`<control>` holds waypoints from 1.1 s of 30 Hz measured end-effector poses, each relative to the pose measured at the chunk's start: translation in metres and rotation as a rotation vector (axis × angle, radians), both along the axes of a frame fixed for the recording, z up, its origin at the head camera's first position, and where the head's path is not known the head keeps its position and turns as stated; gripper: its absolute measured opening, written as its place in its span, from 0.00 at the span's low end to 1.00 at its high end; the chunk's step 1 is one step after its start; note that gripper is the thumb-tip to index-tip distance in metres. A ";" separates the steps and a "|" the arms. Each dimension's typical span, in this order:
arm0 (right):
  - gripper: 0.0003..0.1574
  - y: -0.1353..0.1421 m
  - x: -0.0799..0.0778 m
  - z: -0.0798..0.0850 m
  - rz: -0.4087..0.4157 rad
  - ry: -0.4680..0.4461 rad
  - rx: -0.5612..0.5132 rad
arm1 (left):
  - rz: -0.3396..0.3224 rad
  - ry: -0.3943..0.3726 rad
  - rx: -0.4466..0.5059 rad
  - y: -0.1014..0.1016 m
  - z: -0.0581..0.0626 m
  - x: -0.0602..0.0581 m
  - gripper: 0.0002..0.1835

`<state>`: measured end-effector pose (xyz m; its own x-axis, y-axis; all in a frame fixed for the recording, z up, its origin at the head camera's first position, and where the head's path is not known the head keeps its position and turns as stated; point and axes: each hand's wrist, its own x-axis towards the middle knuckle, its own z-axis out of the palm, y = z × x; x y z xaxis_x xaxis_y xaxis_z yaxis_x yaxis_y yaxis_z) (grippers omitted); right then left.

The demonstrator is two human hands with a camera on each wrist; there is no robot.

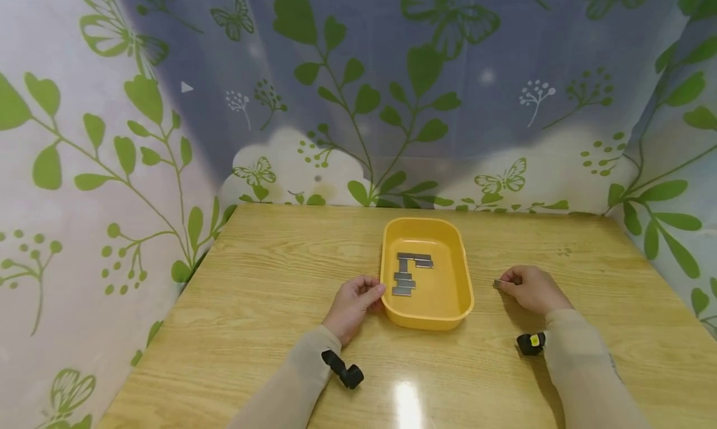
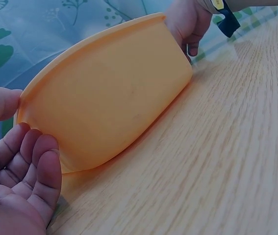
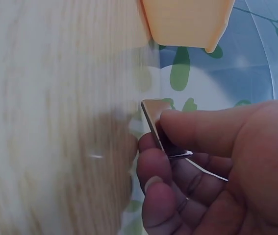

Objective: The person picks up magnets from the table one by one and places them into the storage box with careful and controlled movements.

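Observation:
A yellow plastic basin (image 1: 428,323) stands on the wooden table, with several small flat grey metal pieces (image 1: 404,276) lying on the left half of its floor. My left hand (image 1: 353,304) pinches the basin's left rim. In the left wrist view its thumb is at the rim and the curled fingers (image 2: 48,171) are against the outer wall (image 2: 104,88). To the right of the basin, my right hand (image 1: 532,289) pinches a small shiny metal piece (image 3: 153,107) between thumb and fingers, low over the table. The fingers hide part of that piece.
The wooden table (image 1: 269,261) runs back to a hanging cloth (image 1: 358,105) printed with leaves and butterflies, which also covers both sides. Each wrist wears a black camera mount (image 1: 343,370). Light glares off the table (image 1: 407,404) near the front.

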<state>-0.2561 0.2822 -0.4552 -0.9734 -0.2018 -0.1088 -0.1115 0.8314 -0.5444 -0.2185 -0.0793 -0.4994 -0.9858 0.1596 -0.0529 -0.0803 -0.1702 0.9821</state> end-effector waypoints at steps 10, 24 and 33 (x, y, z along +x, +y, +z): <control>0.19 0.001 -0.002 -0.001 -0.004 -0.007 0.012 | 0.003 0.001 -0.013 0.000 -0.001 -0.002 0.13; 0.15 0.000 -0.002 -0.004 0.031 -0.029 0.007 | -0.007 -0.014 -0.013 -0.002 0.002 0.002 0.12; 0.15 0.004 0.000 -0.002 0.031 0.009 0.046 | -0.008 -0.004 -0.027 0.001 -0.002 -0.001 0.14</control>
